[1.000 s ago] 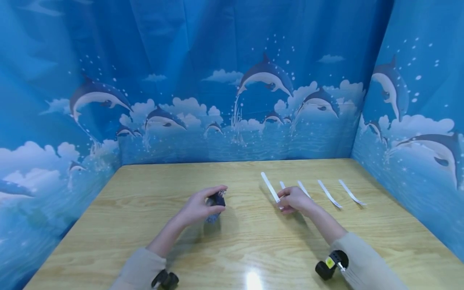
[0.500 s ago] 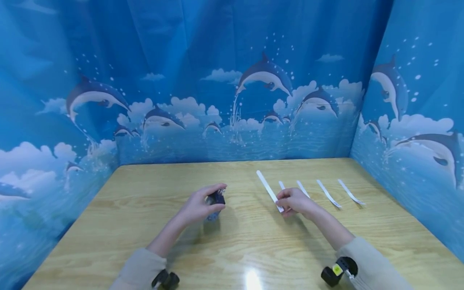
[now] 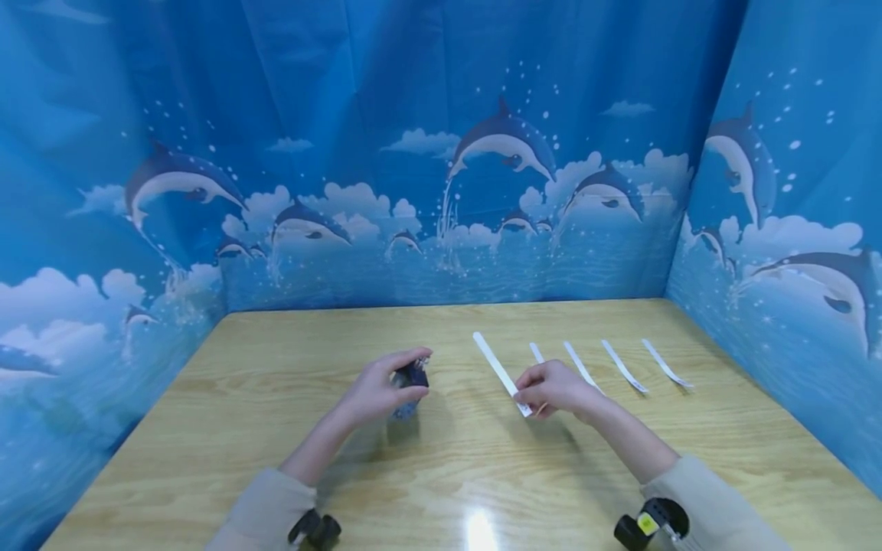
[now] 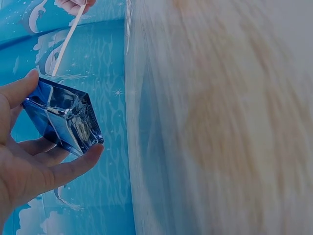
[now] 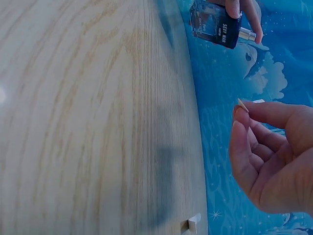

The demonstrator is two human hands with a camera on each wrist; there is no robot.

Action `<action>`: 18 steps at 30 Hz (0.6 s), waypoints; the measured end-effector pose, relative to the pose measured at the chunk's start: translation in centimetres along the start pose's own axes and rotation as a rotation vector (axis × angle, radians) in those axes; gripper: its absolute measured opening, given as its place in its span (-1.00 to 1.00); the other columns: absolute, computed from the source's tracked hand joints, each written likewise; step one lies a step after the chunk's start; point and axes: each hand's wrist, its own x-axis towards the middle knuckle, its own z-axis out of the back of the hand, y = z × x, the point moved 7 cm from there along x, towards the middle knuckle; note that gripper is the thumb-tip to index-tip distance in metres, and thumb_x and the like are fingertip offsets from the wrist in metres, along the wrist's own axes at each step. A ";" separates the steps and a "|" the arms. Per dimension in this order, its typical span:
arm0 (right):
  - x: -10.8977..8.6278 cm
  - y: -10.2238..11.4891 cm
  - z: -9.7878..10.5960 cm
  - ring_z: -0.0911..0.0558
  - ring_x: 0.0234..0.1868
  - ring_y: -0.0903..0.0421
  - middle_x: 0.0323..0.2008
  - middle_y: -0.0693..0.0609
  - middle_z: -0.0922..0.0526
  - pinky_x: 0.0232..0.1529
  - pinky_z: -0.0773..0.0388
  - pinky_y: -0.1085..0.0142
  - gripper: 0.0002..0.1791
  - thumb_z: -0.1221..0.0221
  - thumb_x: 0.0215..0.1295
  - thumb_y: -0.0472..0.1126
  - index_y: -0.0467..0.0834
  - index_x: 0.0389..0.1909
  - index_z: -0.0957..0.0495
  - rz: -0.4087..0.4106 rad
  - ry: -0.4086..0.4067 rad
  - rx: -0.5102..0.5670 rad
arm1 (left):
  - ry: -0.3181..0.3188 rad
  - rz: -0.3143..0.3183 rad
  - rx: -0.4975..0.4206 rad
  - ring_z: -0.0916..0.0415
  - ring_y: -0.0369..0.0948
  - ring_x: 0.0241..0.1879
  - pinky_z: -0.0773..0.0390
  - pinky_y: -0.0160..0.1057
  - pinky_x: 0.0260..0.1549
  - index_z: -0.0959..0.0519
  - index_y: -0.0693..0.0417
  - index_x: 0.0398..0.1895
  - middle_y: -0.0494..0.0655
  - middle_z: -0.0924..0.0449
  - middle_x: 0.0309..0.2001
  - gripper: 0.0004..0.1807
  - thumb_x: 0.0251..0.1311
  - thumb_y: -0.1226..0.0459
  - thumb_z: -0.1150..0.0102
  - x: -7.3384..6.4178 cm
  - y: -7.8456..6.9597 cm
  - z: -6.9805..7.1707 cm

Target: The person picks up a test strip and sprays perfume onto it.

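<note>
My left hand grips a perfume bottle above the table, left of centre. It is square glass, dark blue with a clear thick base in the left wrist view. In the right wrist view the bottle shows "SEXY MAN" lettering and a silver spray nozzle, with a fingertip right at it. My right hand pinches a white paper test strip near its lower end, between thumb and index finger. The strip slants up and away to the left, its far end pointing toward the back, apart from the bottle.
Several more white strips lie in a row on the wooden table, among them a strip and another strip at the right. A blue dolphin-print curtain borders the back and sides. Both sleeves carry small wrist cameras.
My right hand has moved slightly left and nearer to me with the strip, which has swung left toward the bottle. The left hand and perfume bottle have hardly moved.
</note>
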 end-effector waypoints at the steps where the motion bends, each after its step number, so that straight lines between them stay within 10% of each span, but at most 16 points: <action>1: -0.1 0.1 -0.1 -0.53 -0.55 0.19 -0.57 0.04 -0.56 -0.52 -0.57 0.28 -0.80 -0.21 0.12 -0.31 -0.38 -0.29 -0.56 0.007 0.007 -0.003 | 0.002 -0.004 0.001 -0.26 -0.05 0.24 -0.27 0.02 0.17 -0.40 -0.26 0.25 -0.17 -0.36 0.24 -0.38 0.05 0.18 -0.33 0.0 0.0 0.0; 18: 0.0 1.0 -2.4 -0.48 -0.58 0.22 -0.64 0.07 -0.52 -0.53 -0.54 0.31 -0.82 -0.22 0.11 -0.31 -0.37 -0.32 -0.58 0.031 0.083 -0.018 | -0.046 -0.060 -0.012 -0.34 -0.03 0.18 -0.37 0.00 0.09 -0.43 -0.18 0.22 -0.13 -0.43 0.19 -0.41 0.06 0.24 -0.33 -0.1 -1.1 0.2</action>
